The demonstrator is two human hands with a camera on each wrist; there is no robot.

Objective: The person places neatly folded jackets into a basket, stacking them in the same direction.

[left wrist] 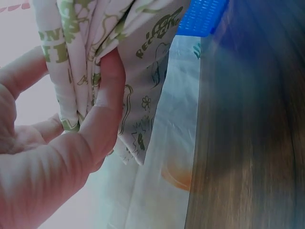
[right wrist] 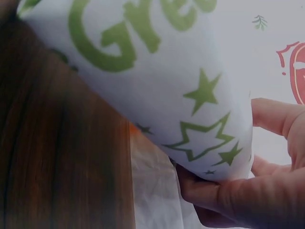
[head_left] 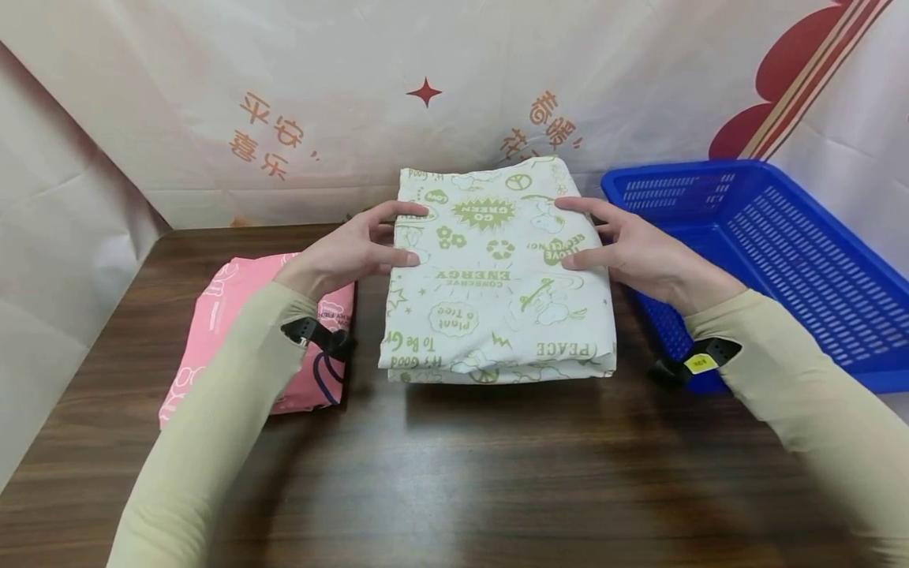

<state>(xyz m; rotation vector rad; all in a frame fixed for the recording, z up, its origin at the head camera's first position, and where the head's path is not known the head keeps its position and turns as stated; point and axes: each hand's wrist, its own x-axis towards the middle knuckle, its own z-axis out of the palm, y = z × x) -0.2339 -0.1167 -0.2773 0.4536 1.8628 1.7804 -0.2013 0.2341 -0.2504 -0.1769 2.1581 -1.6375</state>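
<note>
A folded white cloth with green printed drawings and lettering point(head_left: 497, 292) is held up over the table in the head view, its near edge raised above the wood. My left hand point(head_left: 348, 252) grips its left side, and my right hand point(head_left: 639, 252) grips the right side. In the left wrist view, several layers of the cloth point(left wrist: 143, 71) are pinched between the thumb and fingers of the left hand point(left wrist: 62, 148). The right wrist view has the right hand point(right wrist: 252, 191) holding a rounded edge of the cloth point(right wrist: 157, 81), with some fingers beneath it.
To the left, a folded pink item with white line drawings point(head_left: 227, 315) lies on the dark wooden table point(head_left: 461, 489), partly behind my left forearm. A blue plastic basket with slotted walls point(head_left: 788, 260) stands at the right. A printed white curtain point(head_left: 341, 87) hangs along the back.
</note>
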